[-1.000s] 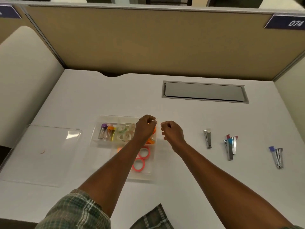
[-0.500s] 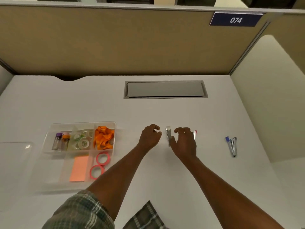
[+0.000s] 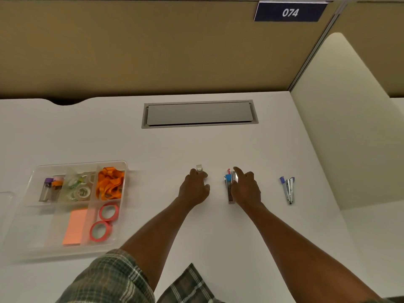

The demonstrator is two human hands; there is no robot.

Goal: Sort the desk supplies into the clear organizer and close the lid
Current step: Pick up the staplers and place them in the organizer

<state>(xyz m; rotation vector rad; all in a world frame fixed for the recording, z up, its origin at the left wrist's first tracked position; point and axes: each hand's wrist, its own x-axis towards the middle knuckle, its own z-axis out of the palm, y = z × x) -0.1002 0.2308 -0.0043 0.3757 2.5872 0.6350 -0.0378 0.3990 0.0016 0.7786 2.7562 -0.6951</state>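
The clear organizer point(image 3: 125, 165) sits at the left of the desk and holds small vials, clear tape rolls, orange ribbon, pink tape rings and an orange sticky pad. My left hand point(image 3: 194, 190) curls over a silver stapler point(image 3: 199, 168); only its white tip shows past my fingers. My right hand point(image 3: 246, 189) rests with fingers apart against a blue stapler point(image 3: 228, 185) and a red one point(image 3: 228, 171) lying side by side. A purple stapler point(image 3: 289, 190) lies alone further right. The clear lid point(image 3: 5, 201) shows only at the left edge.
A grey cable hatch point(image 3: 199, 113) is set into the desk behind my hands. Tan partition walls close off the back and right, with a blue "074" sign point(image 3: 289, 12). My plaid sleeves fill the bottom of the view.
The view has swung right. My left hand left the organizer and now covers the silver stapler. My right hand has shifted right, uncovering the blue stapler.
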